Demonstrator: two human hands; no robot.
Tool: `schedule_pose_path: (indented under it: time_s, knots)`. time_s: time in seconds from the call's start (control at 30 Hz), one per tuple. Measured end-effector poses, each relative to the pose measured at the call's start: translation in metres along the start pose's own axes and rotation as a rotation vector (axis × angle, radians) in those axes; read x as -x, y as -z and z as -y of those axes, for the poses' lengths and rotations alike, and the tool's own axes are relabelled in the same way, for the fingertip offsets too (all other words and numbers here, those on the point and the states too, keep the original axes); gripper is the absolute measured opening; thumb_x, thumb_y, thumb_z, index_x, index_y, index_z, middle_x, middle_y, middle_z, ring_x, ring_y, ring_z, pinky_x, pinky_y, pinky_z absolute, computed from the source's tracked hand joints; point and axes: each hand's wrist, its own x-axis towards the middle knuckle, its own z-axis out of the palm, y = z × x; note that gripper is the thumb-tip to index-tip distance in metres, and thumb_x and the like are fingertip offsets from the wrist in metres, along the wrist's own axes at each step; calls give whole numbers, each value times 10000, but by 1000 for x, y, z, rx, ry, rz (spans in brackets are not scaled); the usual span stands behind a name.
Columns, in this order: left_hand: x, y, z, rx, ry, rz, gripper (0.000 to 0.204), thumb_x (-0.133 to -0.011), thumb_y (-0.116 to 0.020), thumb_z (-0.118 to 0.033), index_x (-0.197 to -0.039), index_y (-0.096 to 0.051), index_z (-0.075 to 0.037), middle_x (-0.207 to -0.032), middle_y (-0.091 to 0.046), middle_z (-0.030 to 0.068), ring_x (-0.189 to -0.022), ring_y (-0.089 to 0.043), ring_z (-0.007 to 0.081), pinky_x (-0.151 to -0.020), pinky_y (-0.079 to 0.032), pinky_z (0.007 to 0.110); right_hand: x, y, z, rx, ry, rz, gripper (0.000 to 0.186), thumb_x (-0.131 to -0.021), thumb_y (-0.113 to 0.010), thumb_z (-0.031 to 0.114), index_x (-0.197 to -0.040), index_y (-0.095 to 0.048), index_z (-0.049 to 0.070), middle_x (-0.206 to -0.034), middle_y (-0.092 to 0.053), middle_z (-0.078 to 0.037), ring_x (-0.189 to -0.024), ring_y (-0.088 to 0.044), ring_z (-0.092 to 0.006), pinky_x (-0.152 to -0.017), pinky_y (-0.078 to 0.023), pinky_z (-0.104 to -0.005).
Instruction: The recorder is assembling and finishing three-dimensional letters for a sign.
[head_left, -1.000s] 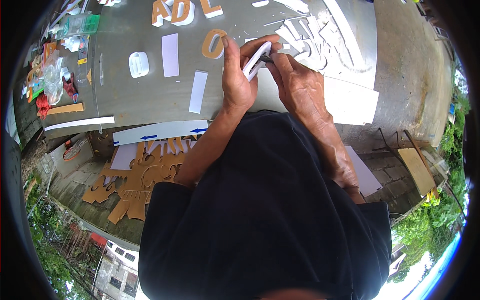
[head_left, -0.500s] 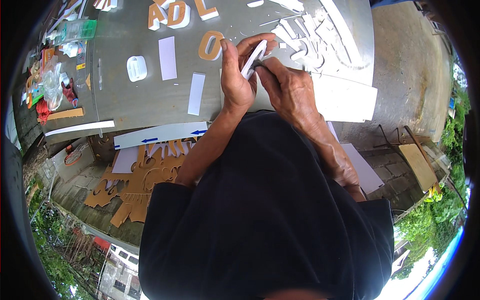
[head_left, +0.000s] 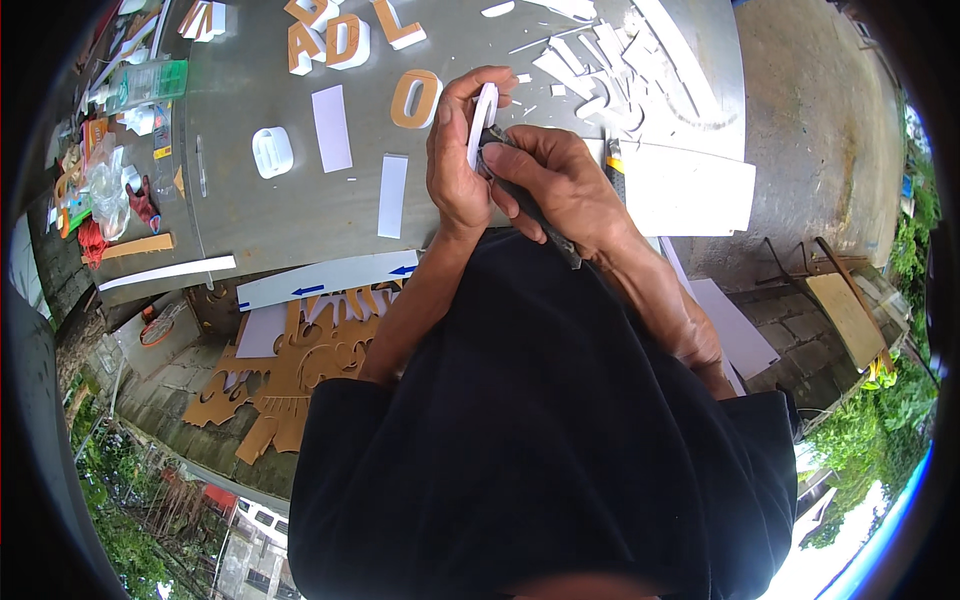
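Observation:
My left hand [head_left: 462,165] is closed around a white cut-out piece [head_left: 482,125], held on edge with its narrow side toward me. In my right hand [head_left: 568,185] is a dark grey strip [head_left: 532,203] that looks like sandpaper. One end of the strip meets the white piece, while the other end sticks out below my fingers toward my shirt. Just beyond my hands lies a brown-faced, white-sided ring-shaped letter [head_left: 415,99]. A white hollow letter [head_left: 271,152] rests farther left, near two pale rectangular strips [head_left: 332,129].
Several brown-and-white letters [head_left: 347,42] stand at the far side of the grey table [head_left: 240,215]. White offcuts [head_left: 610,70] pile up at the far right, above a white sheet [head_left: 690,195]. Bags and a green container [head_left: 150,83] crowd the left edge. Cut brown sheets [head_left: 290,370] lie below the table.
The white piece has turned more upright, and both hands have shifted slightly left. My right hand has rotated, bringing the long dark strip into view.

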Motion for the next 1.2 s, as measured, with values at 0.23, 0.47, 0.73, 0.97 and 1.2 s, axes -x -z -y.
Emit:
schedule_pose_path:
  time_s: [0.23, 0.47, 0.73, 0.97, 1.2]
  knots:
    - [-1, 1, 6, -130, -129, 68, 536, -1048, -218, -381, -1240, -518, 20, -1226, -562, 149, -1109, -545, 231, -993, -420, 393, 5, 1, -13, -152, -83, 55, 272, -1005, -555, 161, -795, -585, -9, -583, -589, -68, -403, -511, -119, -368, -379, -253]
    - [-3, 2, 10, -166, -179, 14, 481, -1047, -270, -346, -1199, -536, 24, -1215, -555, 155, -1040, -524, 229, -921, -431, 392, 1, 0, 3, -90, -90, 7, 274, -999, -552, 164, -799, -598, -17, -599, -614, -99, -425, -562, -148, -381, -440, -270]
    - [-2, 2, 6, -209, -314, 82, 452, -1018, -337, -331, -1209, -532, 30, -1216, -520, 165, -1066, -510, 256, -936, -425, 400, 11, 2, 4, -229, -178, 59, 293, -1002, -542, 179, -795, -603, -19, -586, -613, -89, -428, -572, -138, -377, -451, -273]
    - [-1, 5, 4, 224, 110, -105, 470, -1046, -281, -347, -1244, -519, 6, -1188, -568, 134, -1091, -564, 220, -967, -471, 386, 10, -5, -21, 521, 233, -260, 210, -945, -612, 122, -818, -606, -44, -588, -630, -174, -513, -665, -274, -505, -501, -380]
    - [-2, 1, 2, 231, 123, -81, 524, -1057, -288, -416, -1240, -533, 9, -1165, -600, 128, -1092, -592, 223, -978, -474, 376, 4, -6, -12, 420, 202, -166, 194, -945, -600, 131, -852, -610, -39, -599, -627, -190, -549, -664, -326, -538, -507, -390]
